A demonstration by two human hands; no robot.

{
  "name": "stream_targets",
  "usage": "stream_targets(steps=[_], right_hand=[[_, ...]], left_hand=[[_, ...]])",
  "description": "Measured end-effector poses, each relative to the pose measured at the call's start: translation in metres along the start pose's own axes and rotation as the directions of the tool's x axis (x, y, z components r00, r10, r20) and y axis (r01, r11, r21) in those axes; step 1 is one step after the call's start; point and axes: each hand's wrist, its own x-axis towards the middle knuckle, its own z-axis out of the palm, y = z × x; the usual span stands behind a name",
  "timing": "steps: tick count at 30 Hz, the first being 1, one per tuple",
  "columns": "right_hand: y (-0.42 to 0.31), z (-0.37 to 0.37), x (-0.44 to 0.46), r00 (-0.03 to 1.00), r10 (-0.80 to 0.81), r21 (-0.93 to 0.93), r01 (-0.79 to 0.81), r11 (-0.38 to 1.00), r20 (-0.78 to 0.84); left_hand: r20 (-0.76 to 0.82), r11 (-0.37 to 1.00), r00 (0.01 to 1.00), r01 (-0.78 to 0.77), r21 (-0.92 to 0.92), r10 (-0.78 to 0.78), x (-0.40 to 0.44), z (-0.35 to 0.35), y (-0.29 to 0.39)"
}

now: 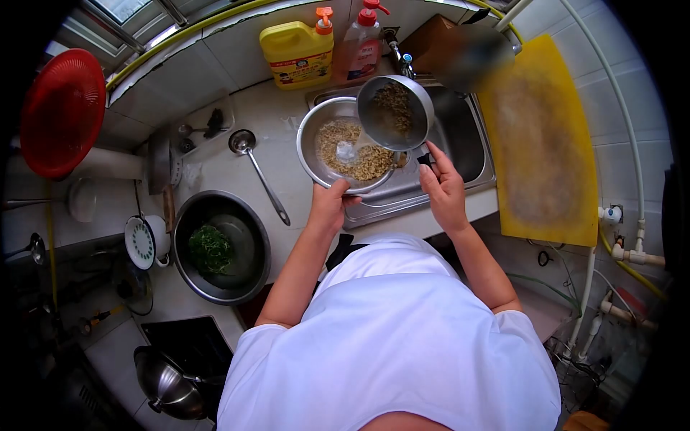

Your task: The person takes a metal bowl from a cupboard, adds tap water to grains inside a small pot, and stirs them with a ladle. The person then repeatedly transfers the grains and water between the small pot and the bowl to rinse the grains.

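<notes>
My left hand [330, 206] is closed on the near rim of a metal basin [307, 147], thumb over the edge. Small tan-brown bits [370, 164] lie in water inside it, with a bright splash near the middle. Over the basin's right side, a metal pot [424, 100] is tipped toward it, with more brown bits [394, 104] clinging inside. My right hand [447, 188] grips the pot at a dark handle, mostly hidden by the fingers. Left of the basin lies a metal ladle [259, 172] on the counter.
A steel sink [467, 140] lies behind the pot. A yellow board [543, 144] leans at right. Yellow jug [296, 54] and red-topped bottle [363, 47] stand at the back. A large bowl [251, 248] with greens [210, 249] and a cleaver [159, 169] are at left.
</notes>
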Motion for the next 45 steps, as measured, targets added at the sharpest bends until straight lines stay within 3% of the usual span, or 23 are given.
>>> stream_targets(steps=[8,11,13,16,20,24,26,30,38,40,45], right_hand=[[0.005,0.003,-0.001,1.0,-0.025,-0.046,0.025,0.999,0.011],[0.001,0.002,-0.002,0.999,0.027,0.054,-0.029,0.998,0.027],[-0.008,-0.001,-0.001,0.966,0.24,0.414,-0.258,0.873,0.096],[-0.006,-0.013,-0.002,0.947,0.297,0.572,-0.312,0.758,0.123],[0.011,-0.025,-0.002,0.954,0.299,0.525,-0.244,0.815,-0.021],[0.037,-0.033,-0.004,0.928,0.37,0.524,-0.295,0.799,-0.042],[0.048,-0.032,-0.009,0.869,0.495,0.529,-0.416,0.74,-0.008],[0.057,-0.023,-0.023,0.837,0.526,0.532,-0.516,0.671,0.15],[0.045,-0.004,-0.028,0.808,0.529,0.491,-0.582,0.648,0.26],[0.044,-0.004,-0.028,0.806,0.515,0.456,-0.59,0.667,0.291],[0.041,-0.001,-0.027,0.795,0.529,0.444,-0.605,0.661,0.297]], left_hand=[[0.002,1.0,1.0,0.006,-0.006,-0.006,0.003,-0.003,-0.007],[0.003,1.0,1.0,0.012,-0.02,-0.012,0.003,-0.003,-0.007],[-0.02,1.0,1.0,0.017,-0.025,-0.018,0.001,-0.002,-0.005],[-0.027,0.999,0.999,0.019,-0.03,-0.02,-0.002,-0.001,0.001],[-0.045,1.0,0.999,-0.002,0.012,0.002,-0.008,-0.001,0.012],[-0.088,0.991,0.993,-0.066,0.115,0.076,-0.014,0.002,0.02],[-0.107,0.984,0.989,-0.088,0.153,0.105,-0.019,0.003,0.024],[-0.105,0.972,0.981,-0.143,0.185,0.164,-0.021,0.005,0.025],[-0.083,0.96,0.971,-0.203,0.19,0.222,-0.02,0.007,0.02],[-0.011,0.957,0.982,-0.18,0.228,0.188,-0.023,0.003,0.021],[-0.073,0.938,0.967,-0.218,0.27,0.245,-0.016,0.004,0.017]])
